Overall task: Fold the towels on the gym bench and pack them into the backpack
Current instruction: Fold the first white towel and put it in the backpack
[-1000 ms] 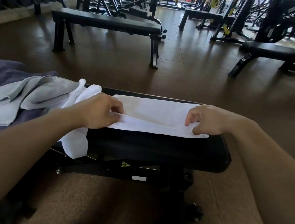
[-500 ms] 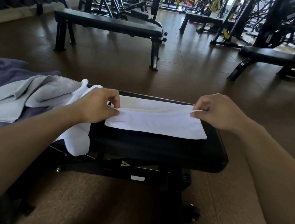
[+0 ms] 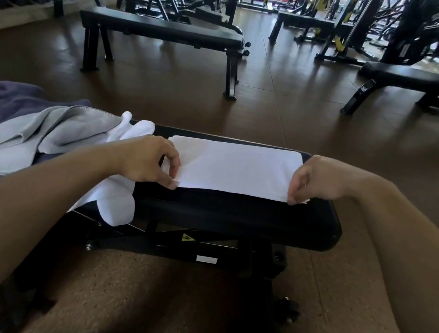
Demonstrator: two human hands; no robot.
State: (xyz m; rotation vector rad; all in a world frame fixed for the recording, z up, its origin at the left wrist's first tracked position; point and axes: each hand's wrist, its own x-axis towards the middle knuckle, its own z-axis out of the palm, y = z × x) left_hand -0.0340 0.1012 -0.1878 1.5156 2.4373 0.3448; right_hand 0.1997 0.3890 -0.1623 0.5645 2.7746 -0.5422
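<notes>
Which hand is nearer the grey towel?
Left. The left hand sits just right of the grey towel; the right hand is at the white towel's far end.

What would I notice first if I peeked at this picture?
A bright white towel lying flat on the black gym bench, with the left hand and right hand pinching its near corners. To the left, grey towels lie heaped on the bench.
</notes>
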